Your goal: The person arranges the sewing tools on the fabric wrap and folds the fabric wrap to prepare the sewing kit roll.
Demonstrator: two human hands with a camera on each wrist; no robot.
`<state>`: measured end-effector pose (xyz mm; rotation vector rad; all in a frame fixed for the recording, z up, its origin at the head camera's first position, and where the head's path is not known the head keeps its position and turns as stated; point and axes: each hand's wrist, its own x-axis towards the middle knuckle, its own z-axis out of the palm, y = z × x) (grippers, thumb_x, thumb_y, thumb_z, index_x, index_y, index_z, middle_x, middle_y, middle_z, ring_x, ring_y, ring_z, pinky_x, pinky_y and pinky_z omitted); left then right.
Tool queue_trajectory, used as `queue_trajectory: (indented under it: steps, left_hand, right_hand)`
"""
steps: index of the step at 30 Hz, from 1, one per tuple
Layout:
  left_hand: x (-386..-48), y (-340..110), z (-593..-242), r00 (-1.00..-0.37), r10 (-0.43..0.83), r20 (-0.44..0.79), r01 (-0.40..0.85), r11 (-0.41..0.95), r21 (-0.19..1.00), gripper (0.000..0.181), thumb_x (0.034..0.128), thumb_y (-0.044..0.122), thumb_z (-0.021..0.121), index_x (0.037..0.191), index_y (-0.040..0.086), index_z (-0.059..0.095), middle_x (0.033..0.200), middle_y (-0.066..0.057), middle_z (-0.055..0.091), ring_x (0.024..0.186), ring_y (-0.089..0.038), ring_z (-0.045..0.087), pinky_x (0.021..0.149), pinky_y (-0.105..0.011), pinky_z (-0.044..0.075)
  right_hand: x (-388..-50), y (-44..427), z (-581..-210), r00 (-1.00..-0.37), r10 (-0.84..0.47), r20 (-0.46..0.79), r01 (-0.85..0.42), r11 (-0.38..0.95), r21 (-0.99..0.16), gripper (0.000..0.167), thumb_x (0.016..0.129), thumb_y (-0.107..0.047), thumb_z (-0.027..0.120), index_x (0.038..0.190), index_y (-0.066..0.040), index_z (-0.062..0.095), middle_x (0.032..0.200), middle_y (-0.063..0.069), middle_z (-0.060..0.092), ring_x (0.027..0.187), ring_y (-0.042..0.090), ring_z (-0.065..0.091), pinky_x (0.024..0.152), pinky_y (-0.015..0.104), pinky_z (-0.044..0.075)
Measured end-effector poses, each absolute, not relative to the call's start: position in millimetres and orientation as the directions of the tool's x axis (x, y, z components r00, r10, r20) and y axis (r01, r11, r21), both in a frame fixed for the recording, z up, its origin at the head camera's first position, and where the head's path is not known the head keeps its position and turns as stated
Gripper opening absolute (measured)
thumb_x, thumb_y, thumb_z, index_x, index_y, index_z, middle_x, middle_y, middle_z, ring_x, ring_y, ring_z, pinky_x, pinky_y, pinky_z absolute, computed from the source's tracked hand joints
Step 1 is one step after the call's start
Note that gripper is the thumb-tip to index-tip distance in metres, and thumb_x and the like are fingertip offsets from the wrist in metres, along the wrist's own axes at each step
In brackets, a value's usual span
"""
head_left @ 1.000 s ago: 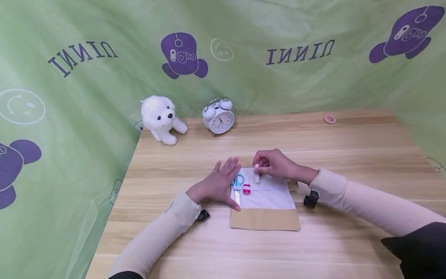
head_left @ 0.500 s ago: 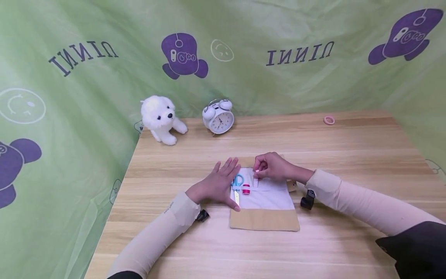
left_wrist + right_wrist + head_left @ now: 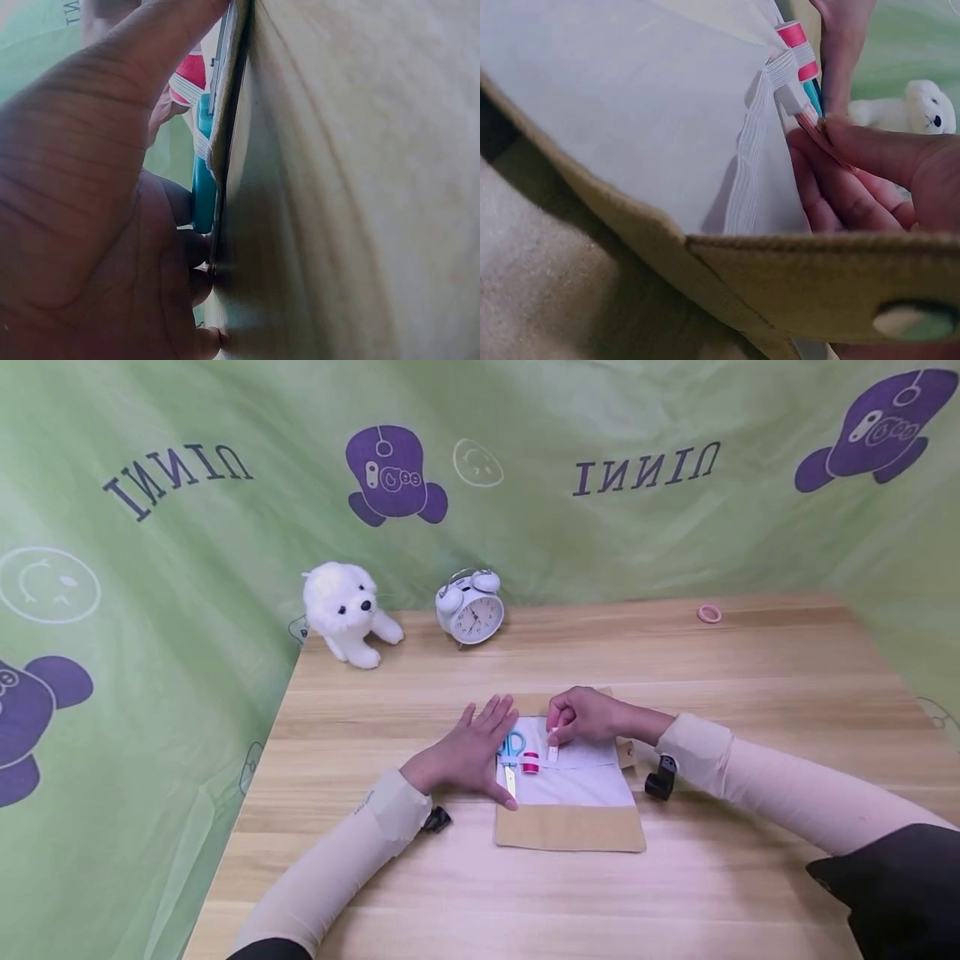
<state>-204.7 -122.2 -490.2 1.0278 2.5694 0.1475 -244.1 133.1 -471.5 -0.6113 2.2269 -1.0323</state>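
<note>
- We see the right hand [image 3: 587, 714] pinching a small white stick [image 3: 553, 752] between thumb and fingertips, with no gap left; its pinkish markings are too small to read.
- We find that stick over the white lining of a tan cloth pouch [image 3: 570, 828], its white end at the elastic band [image 3: 744, 169]; we cannot tell how far under it goes.
- Our left hand [image 3: 471, 758] lies along the pouch's left edge, fingers straight and spread, gripping nothing.
- Beside it we see blue-handled scissors [image 3: 511, 783], then a red spool [image 3: 530, 764], both strapped down, left of the stick.
- On the green curtain [image 3: 525, 410] at the far side we read upside-down letters, seemingly UINNI, printed twice.
- We spot faint writing on the left sleeve [image 3: 322, 877], too small to make out.
- Far left on the table [image 3: 420, 902] we have a white toy dog [image 3: 341, 602] and an alarm clock [image 3: 480, 620] with tiny numerals; far right, a pink ring [image 3: 709, 620].
</note>
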Motion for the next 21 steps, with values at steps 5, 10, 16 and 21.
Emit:
queue_trajectory:
  steps: [5, 10, 16, 21]
  left_hand:
    - [-205.3, -122.3, -486.1, -0.665, 0.689, -0.289, 0.650, 0.724, 0.230, 0.139, 0.0654, 0.081, 0.073, 0.161, 0.004, 0.008, 0.170, -0.014, -0.008, 0.158, -0.033, -0.006, 0.126, -0.060, 0.006]
    - [-204.5, -122.3, -486.7, -0.666, 0.686, -0.293, 0.650, 0.726, 0.224, 0.140, 0.0651, 0.083, 0.071, 0.161, 0.004, 0.007, 0.170, -0.014, -0.009, 0.159, -0.032, -0.006, 0.126, -0.059, 0.006]
    - [-203.6, -122.7, -487.7, -0.666, 0.685, -0.293, 0.645, 0.727, 0.235, 0.140, 0.0656, 0.080, 0.073, 0.161, 0.004, 0.005, 0.170, -0.014, -0.010, 0.158, -0.032, -0.007, 0.126, -0.059, 0.005]
    - [-204.1, -122.7, -487.5, -0.667, 0.685, -0.294, 0.647, 0.727, 0.229, 0.140, 0.0648, 0.082, 0.072, 0.161, 0.005, 0.006, 0.170, -0.014, -0.010, 0.158, -0.032, -0.008, 0.126, -0.059, 0.005]
  right_hand:
    - [-242.3, 130.4, -470.0, -0.679, -0.658, -0.326, -0.196, 0.590, -0.783, 0.011, 0.086, -0.010, 0.078, 0.083, -0.008, 0.067, 0.066, -0.001, 0.067, 0.060, 0.006, 0.054, 0.058, 0.018, 0.042]
    - [-239.7, 132.1, -471.7, -0.703, -0.656, -0.275, -0.234, 0.579, -0.781, 0.007, 0.085, -0.010, 0.079, 0.083, -0.007, 0.073, 0.075, 0.002, 0.072, 0.068, 0.006, 0.057, 0.065, 0.018, 0.047]
    - [-239.2, 132.4, -473.2, -0.690, -0.676, -0.259, -0.244, 0.554, -0.796, 0.004, 0.085, -0.010, 0.078, 0.085, -0.006, 0.078, 0.079, 0.004, 0.076, 0.069, 0.006, 0.059, 0.066, 0.017, 0.049]
    - [-239.0, 128.9, -471.8, -0.675, -0.680, -0.285, -0.265, 0.584, -0.767, 0.005, 0.084, -0.014, 0.080, 0.082, -0.010, 0.077, 0.073, -0.001, 0.074, 0.065, 0.005, 0.060, 0.062, 0.017, 0.048]
